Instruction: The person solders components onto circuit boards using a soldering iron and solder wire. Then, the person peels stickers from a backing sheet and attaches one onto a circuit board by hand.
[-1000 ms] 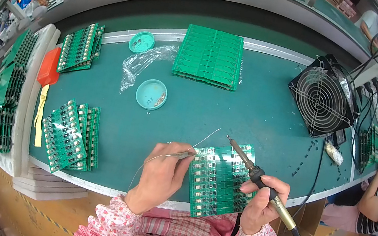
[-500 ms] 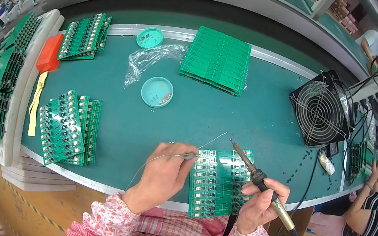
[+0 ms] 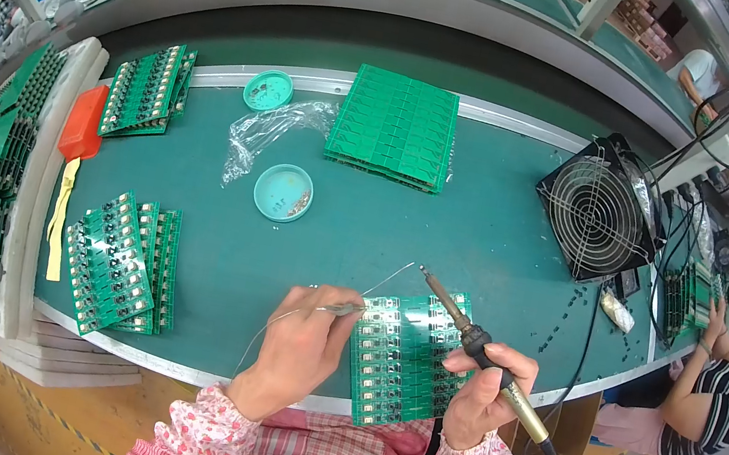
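My left hand (image 3: 297,344) is closed, pinching a strand of solder wire (image 3: 390,278) at the top left of a green circuit board panel (image 3: 404,361). A slim metal piece, perhaps tweezers, also shows at those fingertips. One end of the wire sticks out past the panel's upper edge; the other trails down by my wrist. In my right hand (image 3: 488,396) is a soldering iron (image 3: 489,352), gripped like a pen. Its tip is above the panel's upper edge, close to the wire's end but apart from it. The panel lies at the bench's front edge, with rows of small white parts.
Green board stacks (image 3: 394,126) lie at the back and left (image 3: 116,267). Two turquoise dishes, the nearer one (image 3: 285,193) holding small parts, sit near crumpled plastic (image 3: 268,137). A black fan (image 3: 597,210) stands right. A co-worker in stripes (image 3: 705,409) sits far right.
The whole view has shifted, so the bench items appear lower and further left. Both hands keep their grips, and the iron and wire stay nearly the same relative to the panel.
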A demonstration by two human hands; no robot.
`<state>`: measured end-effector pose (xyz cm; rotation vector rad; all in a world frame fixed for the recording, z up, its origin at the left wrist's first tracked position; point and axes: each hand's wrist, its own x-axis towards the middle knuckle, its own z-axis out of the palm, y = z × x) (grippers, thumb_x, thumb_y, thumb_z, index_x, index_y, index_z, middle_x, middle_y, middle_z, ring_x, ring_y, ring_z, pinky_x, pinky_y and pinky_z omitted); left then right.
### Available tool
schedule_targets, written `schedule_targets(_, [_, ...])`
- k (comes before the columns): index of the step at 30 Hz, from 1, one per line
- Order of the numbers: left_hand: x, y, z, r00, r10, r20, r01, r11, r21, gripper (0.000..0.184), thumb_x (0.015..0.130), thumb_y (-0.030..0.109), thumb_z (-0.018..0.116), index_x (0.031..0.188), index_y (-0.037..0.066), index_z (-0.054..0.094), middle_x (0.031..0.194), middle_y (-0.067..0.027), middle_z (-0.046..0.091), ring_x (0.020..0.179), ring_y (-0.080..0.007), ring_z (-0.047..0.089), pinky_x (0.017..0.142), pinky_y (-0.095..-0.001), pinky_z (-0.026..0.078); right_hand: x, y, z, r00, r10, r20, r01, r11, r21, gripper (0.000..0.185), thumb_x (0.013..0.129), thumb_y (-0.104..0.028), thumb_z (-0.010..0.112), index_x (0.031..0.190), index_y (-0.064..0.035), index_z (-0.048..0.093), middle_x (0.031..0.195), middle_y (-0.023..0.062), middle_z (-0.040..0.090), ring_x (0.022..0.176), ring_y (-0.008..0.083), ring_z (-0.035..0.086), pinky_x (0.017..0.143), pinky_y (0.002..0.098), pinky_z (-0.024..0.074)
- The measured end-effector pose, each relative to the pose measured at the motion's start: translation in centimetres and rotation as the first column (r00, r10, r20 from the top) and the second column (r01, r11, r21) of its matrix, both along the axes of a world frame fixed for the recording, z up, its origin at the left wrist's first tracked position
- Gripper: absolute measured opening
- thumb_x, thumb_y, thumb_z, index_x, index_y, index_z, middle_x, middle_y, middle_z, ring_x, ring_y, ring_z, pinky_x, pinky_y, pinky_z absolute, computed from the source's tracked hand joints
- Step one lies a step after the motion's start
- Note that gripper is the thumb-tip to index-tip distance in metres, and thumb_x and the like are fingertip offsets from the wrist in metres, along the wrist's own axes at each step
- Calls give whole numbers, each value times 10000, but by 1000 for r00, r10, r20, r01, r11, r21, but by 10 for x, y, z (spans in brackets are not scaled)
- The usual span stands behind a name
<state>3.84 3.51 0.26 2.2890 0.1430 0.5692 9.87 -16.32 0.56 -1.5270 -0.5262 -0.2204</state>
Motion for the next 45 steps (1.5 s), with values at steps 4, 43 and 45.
schedule_targets(4, [1, 0, -1, 1000, 3, 15, -4, 1000, 11, 105, 880, 4, 709, 972, 11, 659, 986, -86, 706, 816, -300, 654, 766, -382, 500, 2, -1, -2, 999, 18, 38, -15, 996, -88, 340, 1059, -347, 528, 1149, -24, 473, 763, 122, 679, 710, 208, 666, 730, 367, 559])
schedule_targets(43, [1, -1, 1, 1000, 20, 4, -20, 1000, -1, 152, 861, -17, 703, 1005, 24, 676, 975, -93, 701, 831, -316, 633, 757, -393, 498, -6, -7, 10, 973, 140, -186, -190, 939, -287, 139, 944, -83, 686, 1059, -12, 652, 774, 76, 753, 712, 160, 744, 660, 277, 567])
schedule_targets(45, [-1, -1, 2, 1000, 11, -29, -11, 1000, 5, 146, 884, -13, 689, 1025, 21, 672, 1012, -95, 703, 875, -312, 650, 785, -387, 507, -7, -7, 8, 974, 134, -180, -180, 945, -272, 135, 943, -82, 688, 1056, -14, 654, 777, 75, 754, 709, 161, 744, 659, 277, 566])
